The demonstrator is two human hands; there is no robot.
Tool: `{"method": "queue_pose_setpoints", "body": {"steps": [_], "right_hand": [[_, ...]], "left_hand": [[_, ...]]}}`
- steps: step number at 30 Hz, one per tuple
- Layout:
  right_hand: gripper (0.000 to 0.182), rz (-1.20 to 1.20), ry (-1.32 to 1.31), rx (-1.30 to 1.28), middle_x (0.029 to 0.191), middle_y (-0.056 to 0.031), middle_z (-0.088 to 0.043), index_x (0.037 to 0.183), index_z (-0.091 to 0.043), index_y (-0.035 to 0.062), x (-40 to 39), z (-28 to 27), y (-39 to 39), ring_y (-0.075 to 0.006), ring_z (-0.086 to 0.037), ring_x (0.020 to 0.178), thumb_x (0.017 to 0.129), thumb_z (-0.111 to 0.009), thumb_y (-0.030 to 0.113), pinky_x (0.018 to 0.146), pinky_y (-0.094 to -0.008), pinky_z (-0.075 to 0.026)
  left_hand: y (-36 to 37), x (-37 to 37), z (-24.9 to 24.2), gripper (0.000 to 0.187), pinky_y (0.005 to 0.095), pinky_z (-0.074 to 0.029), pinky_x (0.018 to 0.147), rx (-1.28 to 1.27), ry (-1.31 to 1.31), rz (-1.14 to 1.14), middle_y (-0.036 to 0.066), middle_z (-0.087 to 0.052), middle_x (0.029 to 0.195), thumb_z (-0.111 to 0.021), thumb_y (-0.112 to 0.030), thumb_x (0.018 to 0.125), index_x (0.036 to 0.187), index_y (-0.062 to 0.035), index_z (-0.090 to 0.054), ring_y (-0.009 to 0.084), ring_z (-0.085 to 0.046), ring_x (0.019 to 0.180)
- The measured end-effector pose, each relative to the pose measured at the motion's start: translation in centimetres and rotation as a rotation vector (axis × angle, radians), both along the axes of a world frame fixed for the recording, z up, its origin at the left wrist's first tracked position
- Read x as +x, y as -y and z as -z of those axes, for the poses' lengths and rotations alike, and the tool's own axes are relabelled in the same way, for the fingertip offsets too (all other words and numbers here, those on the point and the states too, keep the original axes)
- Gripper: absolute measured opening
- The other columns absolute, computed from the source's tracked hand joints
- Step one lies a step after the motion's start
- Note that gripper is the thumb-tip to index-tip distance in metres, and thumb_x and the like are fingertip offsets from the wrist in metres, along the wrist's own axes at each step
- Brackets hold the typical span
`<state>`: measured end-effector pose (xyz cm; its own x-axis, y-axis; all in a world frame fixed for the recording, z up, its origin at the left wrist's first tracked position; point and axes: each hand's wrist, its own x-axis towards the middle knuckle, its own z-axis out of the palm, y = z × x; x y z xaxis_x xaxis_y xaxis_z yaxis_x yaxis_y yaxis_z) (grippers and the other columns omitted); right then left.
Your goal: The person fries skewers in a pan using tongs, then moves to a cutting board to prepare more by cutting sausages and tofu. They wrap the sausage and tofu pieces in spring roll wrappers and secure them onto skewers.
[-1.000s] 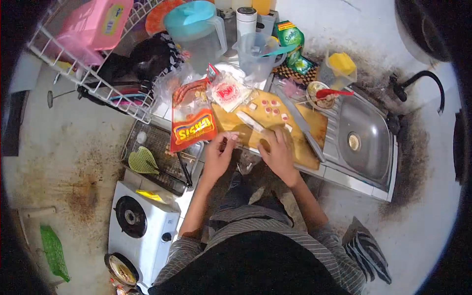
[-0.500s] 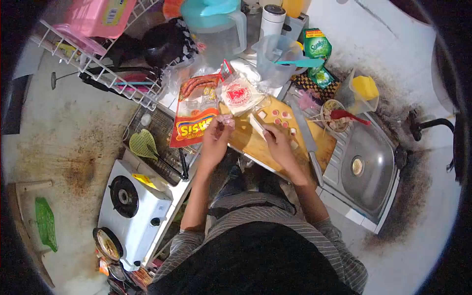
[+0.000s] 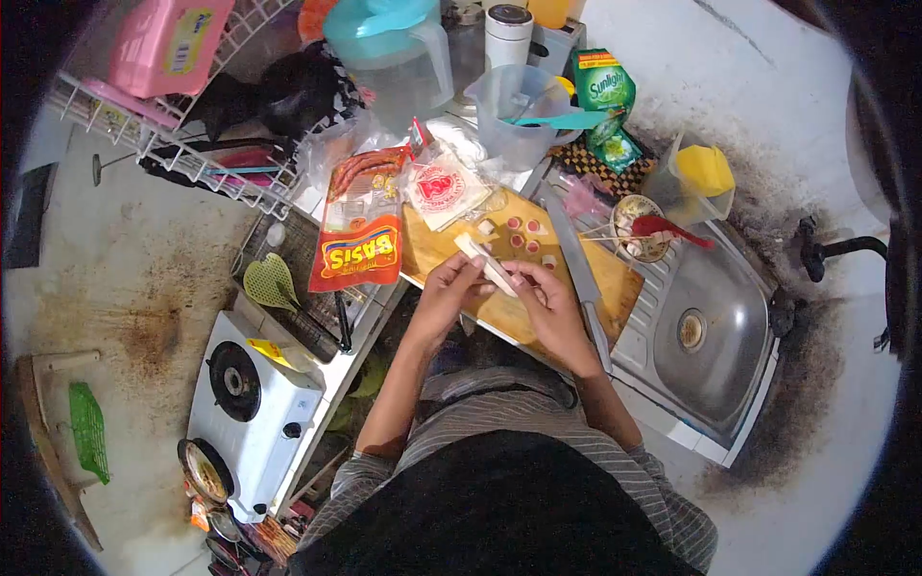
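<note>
Above the wooden cutting board [image 3: 430,257], my left hand [image 3: 445,296] and my right hand [image 3: 550,305] pinch opposite ends of a pale stick-shaped piece of food [image 3: 486,264]. What exactly it is, I cannot make out. Beyond my right fingers lie several round pink slices with pale rims [image 3: 532,247] and a few small white pieces [image 3: 486,228]. A long knife [image 3: 572,254] rests along the board's right side, its handle toward me. A flat clear packet of white sheets with a red print [image 3: 444,187] touches the board's far left corner.
A red and yellow sausage bag [image 3: 360,221] lies left of the board. At right are a bowl with a red spoon [image 3: 639,216] and a steel sink [image 3: 720,336]. Plastic jugs [image 3: 519,110] stand behind. A white gas stove [image 3: 254,403] and a wire rack [image 3: 206,149] are at left.
My left hand has moved right to the pale stick, and the crumpled pinkish thing it held no longer shows. My right hand has kept the stick. The view has shifted slightly.
</note>
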<state>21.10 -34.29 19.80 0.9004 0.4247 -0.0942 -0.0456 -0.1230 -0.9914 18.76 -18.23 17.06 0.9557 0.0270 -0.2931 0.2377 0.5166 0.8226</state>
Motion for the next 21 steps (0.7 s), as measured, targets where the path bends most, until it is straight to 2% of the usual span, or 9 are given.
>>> {"method": "queue_pose_setpoints", "body": {"steps": [4,6,8,9,11,13,15,19,21], "right_hand": [[0.021,-0.019,0.197,-0.151,0.097,-0.0052,-0.058,0.104,-0.054,0.0023,-0.4,-1.3,1.8,-0.01,-0.052,0.089,0.084,-0.055,0.01,0.075,-0.0224,-0.04],[0.021,0.042,0.231,-0.169,0.092,-0.0041,-0.058,0.102,-0.055,0.0035,-0.7,-1.6,3.5,-0.0092,-0.053,0.084,0.082,-0.058,0.01,0.069,-0.0224,-0.04],[0.015,0.095,0.207,-0.13,0.086,-0.0031,-0.057,0.097,-0.055,0.0033,-1.0,-2.2,5.8,-0.0084,-0.053,0.077,0.083,-0.057,0.008,0.065,-0.0229,-0.041],[0.011,0.233,0.395,-0.171,0.077,-0.0015,-0.054,0.093,-0.054,0.0031,-1.1,-1.1,7.2,-0.0083,-0.051,0.07,0.083,-0.056,0.007,0.062,-0.0228,-0.04],[0.011,0.607,0.307,0.103,0.074,0.0,-0.05,0.095,-0.051,0.0031,-0.2,1.0,10.7,-0.0076,-0.048,0.067,0.085,-0.054,0.007,0.063,-0.0209,-0.039],[0.017,0.871,0.127,0.08,0.073,0.001,-0.047,0.102,-0.049,0.0033,1.9,1.5,15.4,-0.0076,-0.046,0.065,0.085,-0.053,0.006,0.062,-0.0193,-0.039],[0.024,0.965,0.367,-0.331,0.072,0.0015,-0.046,0.109,-0.047,0.0026,5.2,3.3,18.6,-0.0088,-0.046,0.064,0.087,-0.053,0.01,0.062,-0.0195,-0.04],[0.026,0.772,0.516,-0.184,0.072,0.0001,-0.05,0.107,-0.051,0.0024,9.9,3.0,20.6,-0.0096,-0.048,0.065,0.086,-0.056,0.016,0.063,-0.0224,-0.041],[0.026,0.533,0.514,-0.344,0.079,-0.0078,-0.056,0.104,-0.053,0.0006,11.0,1.6,20.3,-0.0161,-0.055,0.071,0.085,-0.057,0.017,0.066,-0.0292,-0.044]], "left_hand": [[0.3,0.3,0.2,0.031,0.0262,-0.047,0.08,-0.227,0.062,0.013,0.003,-0.057,0.095,-0.045,-0.022,0.092,0.114,-0.0024,-0.05,0.0108,-0.055,0.089],[0.4,0.5,-0.1,0.034,0.027,-0.048,0.08,-0.13,-0.076,0.024,0.002,-0.056,0.094,-0.042,-0.024,0.092,0.118,-0.0033,-0.047,0.0106,-0.055,0.088],[0.7,1.0,0.2,0.037,0.0282,-0.049,0.08,-0.173,-0.019,0.092,0.001,-0.054,0.1,-0.043,-0.03,0.092,0.119,-0.0056,-0.046,0.0114,-0.054,0.09],[1.2,1.3,0.0,0.037,0.0275,-0.049,0.077,-0.18,-0.011,0.081,0.001,-0.055,0.099,-0.043,-0.032,0.091,0.118,-0.0064,-0.046,0.0118,-0.055,0.088],[2.1,2.3,-1.4,0.038,0.0274,-0.049,0.076,-0.22,-0.007,0.101,0.002,-0.055,0.098,-0.043,-0.033,0.091,0.118,-0.0066,-0.046,0.0121,-0.055,0.087],[2.9,3.2,-1.8,0.039,0.0285,-0.05,0.074,-0.313,-0.029,0.091,0.003,-0.056,0.098,-0.043,-0.034,0.09,0.119,-0.0066,-0.045,0.0131,-0.056,0.085],[3.5,4.4,-2.3,0.037,0.0312,-0.051,0.077,-0.376,-0.002,0.148,0.004,-0.055,0.098,-0.044,-0.03,0.091,0.117,-0.0046,-0.046,0.0138,-0.057,0.086],[5.3,5.9,-3.6,0.034,0.031,-0.053,0.075,-0.373,0.002,0.194,0.005,-0.056,0.093,-0.045,-0.025,0.091,0.115,-0.0015,-0.048,0.0132,-0.058,0.083],[5.7,6.6,-3.9,0.034,0.0299,-0.054,0.073,-0.346,0.004,0.208,0.005,-0.057,0.092,-0.045,-0.025,0.091,0.115,-0.0014,-0.048,0.0126,-0.058,0.082]]}}
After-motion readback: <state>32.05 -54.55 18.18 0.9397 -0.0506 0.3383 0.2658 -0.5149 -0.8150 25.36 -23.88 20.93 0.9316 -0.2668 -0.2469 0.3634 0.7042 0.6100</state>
